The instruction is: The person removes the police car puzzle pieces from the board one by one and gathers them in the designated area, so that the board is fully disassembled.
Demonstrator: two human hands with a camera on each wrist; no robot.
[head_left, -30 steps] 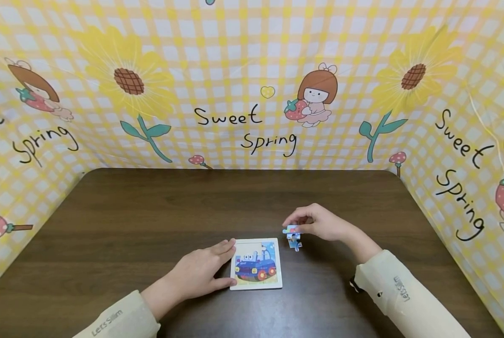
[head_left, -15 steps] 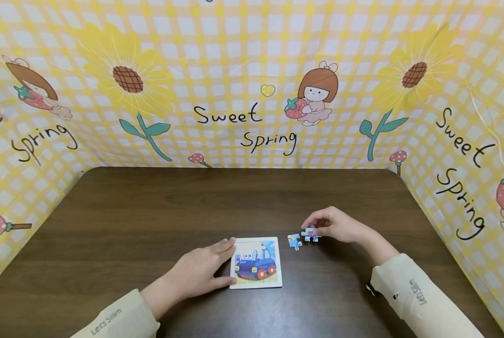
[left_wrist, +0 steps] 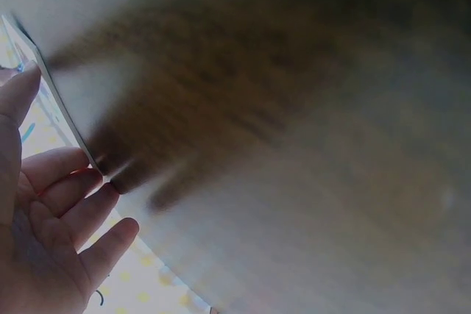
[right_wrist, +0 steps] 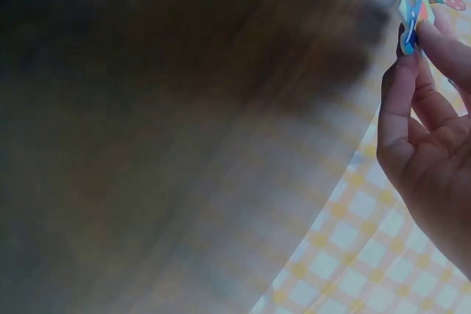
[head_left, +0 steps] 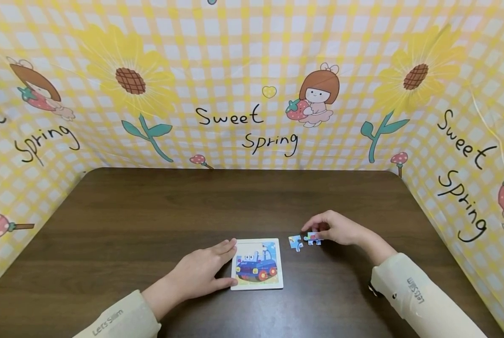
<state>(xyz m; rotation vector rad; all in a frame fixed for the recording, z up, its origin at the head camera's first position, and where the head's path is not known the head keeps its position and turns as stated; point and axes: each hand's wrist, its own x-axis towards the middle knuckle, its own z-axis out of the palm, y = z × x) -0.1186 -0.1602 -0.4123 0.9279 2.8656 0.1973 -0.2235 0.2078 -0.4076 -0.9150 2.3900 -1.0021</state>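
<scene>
A puzzle board is set flat on the brown bench, and a blue car with big eyes and red wheels is shown on it, with a plain white patch at its far left part. The left side of the board is touched by the left hand: the fingers are laid at the far left corner, the thumb is placed near the close left corner, and the hand is spread wide. To the right of the board, a blue piece is pinched between the thumb and fingers of the right hand; whether it is lifted off the bench cannot be told. Between that piece and the board, a loose piece is seen lying on the bench, just beside the board. Behind the board, a yellow and white checked cloth is hung, with big flowers printed on it.
</scene>
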